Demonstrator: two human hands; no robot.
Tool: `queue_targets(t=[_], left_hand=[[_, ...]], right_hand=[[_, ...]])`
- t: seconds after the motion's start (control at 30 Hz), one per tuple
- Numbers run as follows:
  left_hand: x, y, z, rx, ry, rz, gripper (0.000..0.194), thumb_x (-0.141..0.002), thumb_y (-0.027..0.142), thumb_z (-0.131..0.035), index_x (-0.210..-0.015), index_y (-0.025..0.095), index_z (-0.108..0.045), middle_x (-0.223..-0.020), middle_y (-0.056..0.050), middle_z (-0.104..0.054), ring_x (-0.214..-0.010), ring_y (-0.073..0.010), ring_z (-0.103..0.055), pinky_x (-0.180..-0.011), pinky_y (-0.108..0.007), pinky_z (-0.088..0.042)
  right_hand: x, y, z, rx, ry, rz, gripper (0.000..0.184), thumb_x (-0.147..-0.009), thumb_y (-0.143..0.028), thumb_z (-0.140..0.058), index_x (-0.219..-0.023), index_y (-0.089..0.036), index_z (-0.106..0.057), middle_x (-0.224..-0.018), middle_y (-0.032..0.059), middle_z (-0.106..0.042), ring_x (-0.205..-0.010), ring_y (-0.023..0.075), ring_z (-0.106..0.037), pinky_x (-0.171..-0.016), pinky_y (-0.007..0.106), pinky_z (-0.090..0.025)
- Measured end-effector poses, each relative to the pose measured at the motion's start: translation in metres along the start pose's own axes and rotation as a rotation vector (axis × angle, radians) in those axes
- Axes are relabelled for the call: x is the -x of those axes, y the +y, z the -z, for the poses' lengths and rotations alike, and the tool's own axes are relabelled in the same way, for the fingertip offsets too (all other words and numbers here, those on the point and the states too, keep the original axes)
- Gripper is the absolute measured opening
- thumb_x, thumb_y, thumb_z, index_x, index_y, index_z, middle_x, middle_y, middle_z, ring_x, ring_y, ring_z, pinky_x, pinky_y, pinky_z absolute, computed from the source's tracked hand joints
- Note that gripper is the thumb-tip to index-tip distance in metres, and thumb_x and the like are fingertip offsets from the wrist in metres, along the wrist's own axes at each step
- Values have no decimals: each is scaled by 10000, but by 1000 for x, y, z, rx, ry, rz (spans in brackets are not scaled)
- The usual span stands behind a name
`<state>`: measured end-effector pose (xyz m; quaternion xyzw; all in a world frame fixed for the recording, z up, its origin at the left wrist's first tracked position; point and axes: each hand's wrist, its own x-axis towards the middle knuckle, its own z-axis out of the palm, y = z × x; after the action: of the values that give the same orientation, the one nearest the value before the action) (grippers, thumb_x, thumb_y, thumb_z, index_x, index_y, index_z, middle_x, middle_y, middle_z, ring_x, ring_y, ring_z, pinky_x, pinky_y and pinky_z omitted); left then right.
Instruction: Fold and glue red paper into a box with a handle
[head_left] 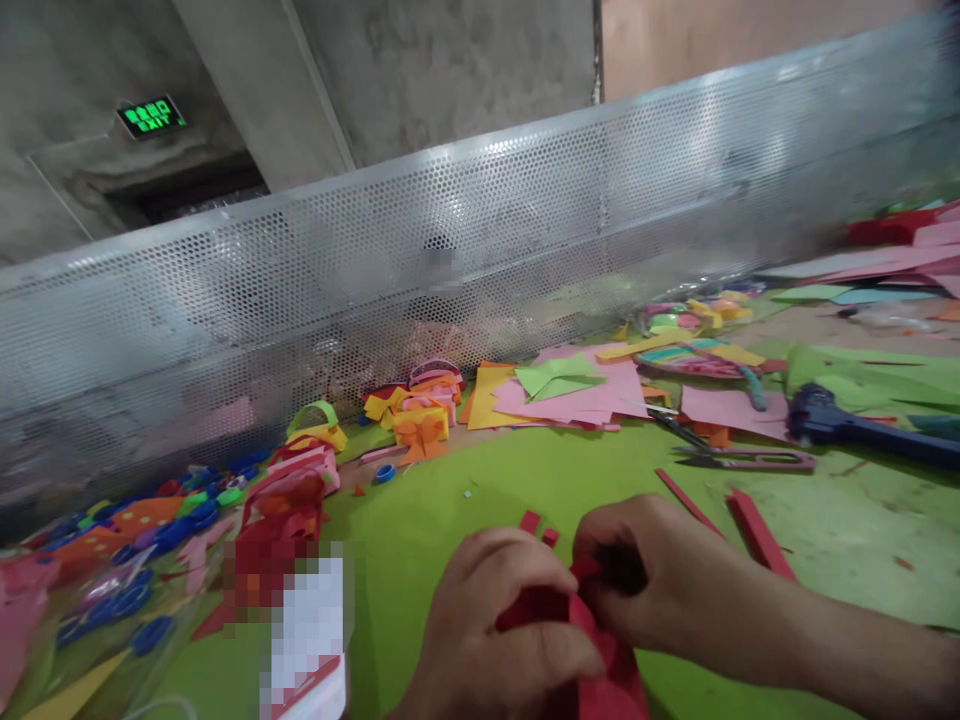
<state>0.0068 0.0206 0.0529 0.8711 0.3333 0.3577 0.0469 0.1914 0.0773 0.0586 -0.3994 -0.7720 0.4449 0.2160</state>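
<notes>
Both hands are on a folded red paper piece (611,665) near the bottom of the head view. My left hand (502,610) curls round its left side, thumb across the front. My right hand (652,575) pinches its upper right edge, with the fingertips partly hidden. Just beyond the hands lie small red paper scraps (530,521). Red paper strips (759,533) rest on the green mat (420,510) beside my right wrist. The paper's lower end runs out of the picture.
A perforated metal panel (465,230) closes off the back. Thread snips (750,459) and a dark blue glue gun (862,425) lie at right. Pink paper sheets (577,400) and small orange and yellow paper bags (420,428) sit behind; bottle caps (127,600) are at left.
</notes>
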Motion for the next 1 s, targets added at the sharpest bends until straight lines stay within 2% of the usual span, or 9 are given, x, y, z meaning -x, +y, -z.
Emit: queue_targets(t=[0.13,0.2,0.33,0.43,0.57,0.67,0.8,0.9,1.0], left_hand=[[0,-5,-3,5,52,82,245,-876,108,-531,-1069,241,-602,-1058,-74,-612,-960,-170,-611,-818,-245,-497],[-1,-5,-4,24,52,95,293,-866,67,-484,-1083,228,-595,-1049,-87,-605,-949,-170,-617,-799,-245,-508],[-6,-2,-3,62,-12,71,217,-886,99,-471,-994,218,-616,-905,-72,-630,-773,-149,-625,-672,-222,-505],[-8,1,-2,48,20,96,213,-862,76,-463,-913,211,-620,-831,-59,-631,-705,-142,-607,-622,-214,-487],[-9,5,-1,65,71,157,242,-801,16,-467,-834,206,-613,-790,-37,-640,-710,-131,-615,-645,-196,-489],[-10,6,-3,107,117,180,255,-757,-11,-482,-797,206,-611,-767,-17,-647,-720,-123,-626,-661,-181,-491],[-10,4,-5,153,128,204,256,-749,-10,-477,-779,200,-619,-748,-15,-654,-726,-132,-630,-672,-197,-497],[-9,4,-7,163,145,241,258,-743,-14,-478,-765,203,-615,-735,-5,-657,-727,-130,-628,-666,-194,-487],[-8,5,-8,170,151,270,254,-740,-14,-479,-750,203,-610,-729,1,-662,-717,-124,-625,-654,-186,-477]], right_hand=[[0,4,-1,59,-14,17,59,-572,-128,-501,-546,-181,-492,-517,-70,-377,-522,74,-307,-449,218,-214],[1,5,-2,99,-5,19,60,-578,-127,-505,-547,-178,-503,-514,-66,-386,-527,78,-323,-453,220,-218],[0,0,-2,84,-6,-3,72,-559,-109,-513,-540,-177,-521,-513,-64,-414,-522,80,-335,-449,212,-233],[-1,-3,-2,22,43,24,99,-572,-102,-528,-578,-186,-581,-523,-62,-476,-515,86,-381,-454,205,-272],[1,-4,-4,-24,120,123,158,-604,-78,-542,-644,-202,-630,-575,-43,-578,-531,102,-480,-479,203,-346],[3,-3,-4,23,178,188,171,-609,-51,-540,-644,-207,-601,-591,-38,-591,-542,106,-508,-490,204,-369],[5,-5,-3,126,245,230,196,-583,-28,-564,-593,-211,-495,-557,-53,-528,-520,99,-464,-474,205,-337],[3,-5,0,157,228,263,228,-574,3,-561,-593,-207,-474,-590,-52,-524,-548,97,-465,-497,205,-342],[3,-4,4,147,138,303,233,-614,28,-554,-634,-201,-514,-657,-43,-550,-594,95,-490,-534,196,-372]])
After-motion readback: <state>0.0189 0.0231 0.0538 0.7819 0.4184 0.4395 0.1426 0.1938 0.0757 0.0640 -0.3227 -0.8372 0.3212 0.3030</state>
